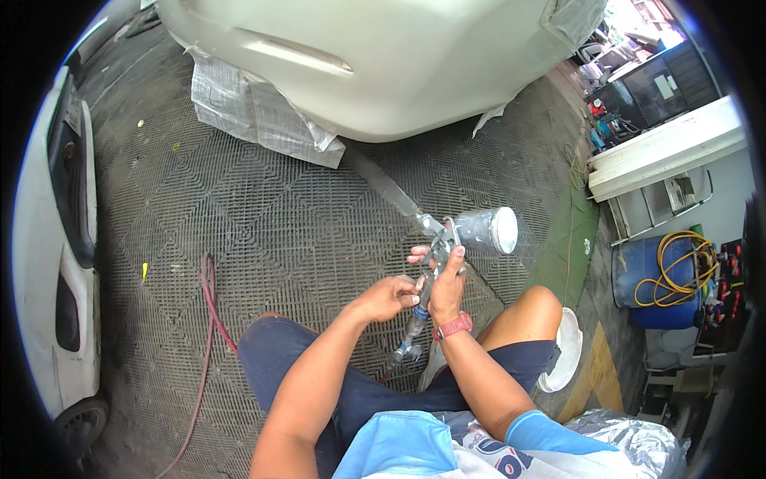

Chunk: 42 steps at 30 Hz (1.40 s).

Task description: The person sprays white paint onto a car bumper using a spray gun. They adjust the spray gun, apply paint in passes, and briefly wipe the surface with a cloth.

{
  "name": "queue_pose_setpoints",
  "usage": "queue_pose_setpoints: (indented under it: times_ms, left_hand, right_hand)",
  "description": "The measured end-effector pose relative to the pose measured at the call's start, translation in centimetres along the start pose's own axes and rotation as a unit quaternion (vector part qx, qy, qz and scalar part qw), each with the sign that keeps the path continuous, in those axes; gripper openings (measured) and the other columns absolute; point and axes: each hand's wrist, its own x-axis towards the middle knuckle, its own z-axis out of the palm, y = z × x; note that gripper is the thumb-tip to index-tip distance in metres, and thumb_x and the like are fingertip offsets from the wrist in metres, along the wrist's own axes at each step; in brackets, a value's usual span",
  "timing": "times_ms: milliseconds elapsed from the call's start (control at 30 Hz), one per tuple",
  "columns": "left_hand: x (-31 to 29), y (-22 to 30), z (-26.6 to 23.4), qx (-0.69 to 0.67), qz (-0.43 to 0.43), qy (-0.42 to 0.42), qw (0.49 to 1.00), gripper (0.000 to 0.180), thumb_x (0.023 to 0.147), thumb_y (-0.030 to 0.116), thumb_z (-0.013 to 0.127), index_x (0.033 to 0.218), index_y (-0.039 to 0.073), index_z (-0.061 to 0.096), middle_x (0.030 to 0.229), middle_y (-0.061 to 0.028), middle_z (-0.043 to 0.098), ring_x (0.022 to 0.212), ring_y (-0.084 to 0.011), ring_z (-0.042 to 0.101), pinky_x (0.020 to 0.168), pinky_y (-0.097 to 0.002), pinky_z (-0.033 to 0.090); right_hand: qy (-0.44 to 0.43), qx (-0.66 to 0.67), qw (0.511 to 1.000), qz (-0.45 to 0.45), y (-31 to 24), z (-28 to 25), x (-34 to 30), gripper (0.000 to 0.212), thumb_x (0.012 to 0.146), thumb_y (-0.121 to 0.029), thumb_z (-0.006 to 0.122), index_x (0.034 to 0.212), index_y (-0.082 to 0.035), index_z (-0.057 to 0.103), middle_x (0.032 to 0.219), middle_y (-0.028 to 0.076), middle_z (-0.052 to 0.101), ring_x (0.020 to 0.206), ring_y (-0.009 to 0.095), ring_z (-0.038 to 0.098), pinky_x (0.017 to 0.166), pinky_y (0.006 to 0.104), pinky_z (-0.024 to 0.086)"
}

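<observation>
I have the spray gun [447,239] upright over my knees, right hand [445,291] with fingers clamped on its grip, left hand [391,297] pinching the air fitting at its base; hose [209,319] on the floor, seemingly not yet connected

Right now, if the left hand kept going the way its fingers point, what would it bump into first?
Probably the spray gun: the left hand points right at its handle, which the right hand grips. Depth is hard to judge.

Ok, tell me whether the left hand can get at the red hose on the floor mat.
Probably yes: the left hand rests at the spray gun, and nothing lies between it and the red hose.
</observation>
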Motion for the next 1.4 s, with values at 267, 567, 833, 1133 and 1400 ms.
queue_pose_setpoints:
  times_ms: [267, 567, 833, 1133, 1400]
  left_hand:
    - [1.1, 0.8, 0.7, -0.037, -0.044, 0.099, 0.993, 0.024, 0.105, 0.009, 0.074, 0.124, -0.005, 0.075, 0.129, -0.0097, 0.072, 0.115, -0.0187, 0.07, 0.103, -0.0354, 0.055]
    - [2.5, 1.6, 2.3, 0.002, -0.094, 0.141, 0.985, 0.024, 0.105, 0.009, 0.073, 0.127, -0.001, 0.075, 0.13, -0.0131, 0.072, 0.117, -0.0199, 0.069, 0.106, -0.0351, 0.053]
    - [-2.7, 3.3, 5.7, 0.249, -0.487, 0.002, 0.837, 0.092, 0.106, 0.081, 0.031, 0.159, 0.01, 0.057, 0.163, -0.0223, 0.055, 0.153, -0.0425, 0.049, 0.129, -0.0478, 0.036]
    - [-10.5, 6.5, 6.7, 0.554, -0.51, 0.151, 0.64, 0.075, 0.093, 0.078, 0.064, 0.124, 0.012, 0.08, 0.131, -0.0148, 0.076, 0.138, -0.0348, 0.062, 0.133, -0.0587, 0.023]
    - [-8.4, 14.4, 6.6, 0.588, -0.365, 0.226, 0.686, 0.048, 0.087, 0.053, 0.083, 0.105, 0.008, 0.081, 0.102, -0.0092, 0.078, 0.112, -0.0306, 0.07, 0.131, -0.0598, 0.03]
  right_hand:
    - [-0.032, 0.046, 0.998, 0.0, 0.1, -0.8, 2.6, 0.082, 0.114, -0.071, 0.025, 0.175, -0.016, 0.027, 0.108, 0.015, 0.074, 0.093, 0.02, 0.074, 0.053, 0.0257, 0.053]
    - [-0.071, 0.05, 0.996, 0.026, 1.9, -3.4, 4.6, 0.084, 0.114, -0.071, 0.026, 0.16, -0.004, 0.046, 0.112, 0.016, 0.076, 0.095, 0.02, 0.075, 0.056, 0.0265, 0.057]
    - [-0.043, 0.133, 0.99, 0.028, -1.0, -6.5, 11.7, 0.086, 0.112, -0.075, 0.025, 0.169, -0.012, 0.038, 0.116, 0.018, 0.075, 0.097, 0.021, 0.075, 0.054, 0.0266, 0.056]
    - [0.072, 0.161, 0.984, 0.005, -5.7, -14.8, 28.0, 0.083, 0.112, -0.075, 0.024, 0.152, -0.007, 0.05, 0.106, 0.019, 0.078, 0.084, 0.023, 0.077, 0.045, 0.0274, 0.047]
    - [0.014, 0.135, 0.989, 0.055, -3.2, -18.0, 35.4, 0.083, 0.112, -0.074, 0.029, 0.136, -0.001, 0.06, 0.1, 0.018, 0.079, 0.076, 0.022, 0.076, 0.044, 0.0282, 0.047]
